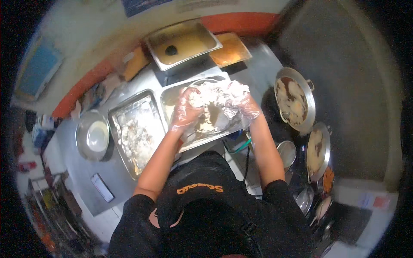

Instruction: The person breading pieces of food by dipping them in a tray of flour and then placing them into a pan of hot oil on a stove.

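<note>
Both hands wear clear plastic gloves and are raised over a rectangular metal tray [200, 142]. My left hand [188, 108], at the left, and my right hand [246, 108], at the right, grip the two sides of a lumpy, white, flour-coated mass [219, 92], whose exact kind I cannot tell. White powder sticks to the fingers. Beneath the mass, a round sieve or shallow bowl [222, 124] in the tray holds pale clumps. Glare hides part of its surface and some fingertips.
Left of the tray are a floury metal tray [138, 132], a metal bowl [93, 135] and a phone [102, 187]. A deep steel pan [185, 45] stands behind. At right are two large pans of frying food [292, 100], [317, 151] and a strainer [286, 153].
</note>
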`<state>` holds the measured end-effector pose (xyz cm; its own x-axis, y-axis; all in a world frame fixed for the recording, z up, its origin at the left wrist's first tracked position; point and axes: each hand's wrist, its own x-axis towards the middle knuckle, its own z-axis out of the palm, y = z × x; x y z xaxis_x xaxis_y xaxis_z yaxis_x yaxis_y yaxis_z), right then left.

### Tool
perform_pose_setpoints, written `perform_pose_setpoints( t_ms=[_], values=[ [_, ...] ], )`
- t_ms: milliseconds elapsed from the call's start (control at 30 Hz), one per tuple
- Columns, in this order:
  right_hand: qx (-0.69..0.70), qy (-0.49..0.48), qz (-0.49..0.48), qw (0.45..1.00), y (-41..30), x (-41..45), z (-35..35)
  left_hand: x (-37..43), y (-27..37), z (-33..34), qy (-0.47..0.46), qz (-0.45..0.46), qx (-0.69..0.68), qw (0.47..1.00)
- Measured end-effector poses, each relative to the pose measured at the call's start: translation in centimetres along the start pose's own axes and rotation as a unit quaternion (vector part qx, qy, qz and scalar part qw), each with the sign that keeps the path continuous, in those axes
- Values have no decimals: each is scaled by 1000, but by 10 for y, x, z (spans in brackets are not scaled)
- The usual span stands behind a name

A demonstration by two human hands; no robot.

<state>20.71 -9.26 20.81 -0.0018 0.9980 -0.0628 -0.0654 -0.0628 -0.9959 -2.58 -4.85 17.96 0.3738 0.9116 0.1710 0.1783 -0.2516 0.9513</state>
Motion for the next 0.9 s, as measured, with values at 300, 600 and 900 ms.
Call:
perform_pose_setpoints(
  t_ms=[300,600,900],
  values=[
    [212,175,-61,959,-83,-118,-31,6,-41,15,-106,-39,-155,981],
    [76,489,-94,864,-110,-345,-198,24,-40,23,-113,59,-77,989],
    [-266,554,213,760,120,-470,-509,26,-16,29,2,-58,101,993]
  ],
)
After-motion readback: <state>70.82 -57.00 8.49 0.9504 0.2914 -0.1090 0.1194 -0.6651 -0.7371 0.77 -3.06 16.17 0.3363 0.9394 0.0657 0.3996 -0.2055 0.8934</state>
